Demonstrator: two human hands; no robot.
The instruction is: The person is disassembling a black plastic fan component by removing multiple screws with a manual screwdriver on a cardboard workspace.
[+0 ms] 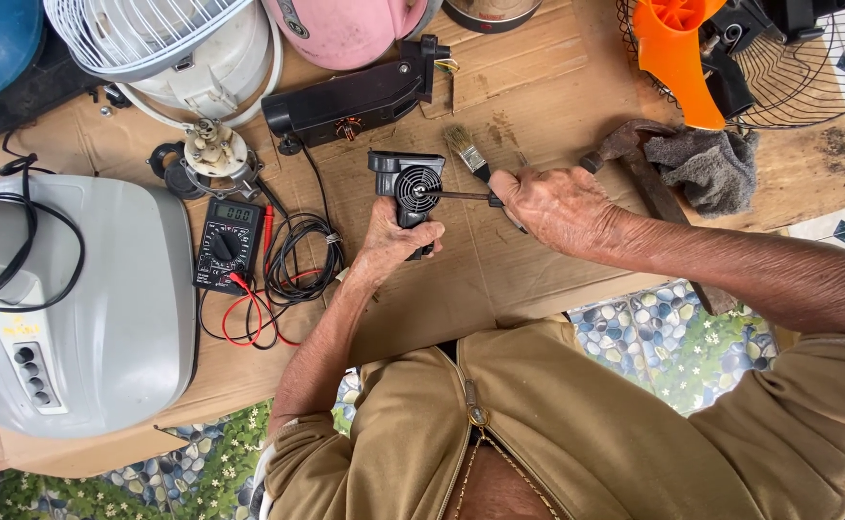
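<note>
Below the tan jacket (557, 424), the left hand (393, 241) clasps a small black motor (409, 188) at frame centre. The right hand (552, 207) grips a screwdriver (456, 195) tight, its tip at the motor's round grille. A screw seems under work; next calls for steady turning with the motor held firm.

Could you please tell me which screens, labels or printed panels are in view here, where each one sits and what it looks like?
Multimeter: on the cardboard left of the left hand, a black box with a small pale rectangular screen above a round dial; red and black leads trail below.
Grey fan base: far left, with a faint yellow mark above a pale panel of dark round buttons.
No packages or signs show.
</note>
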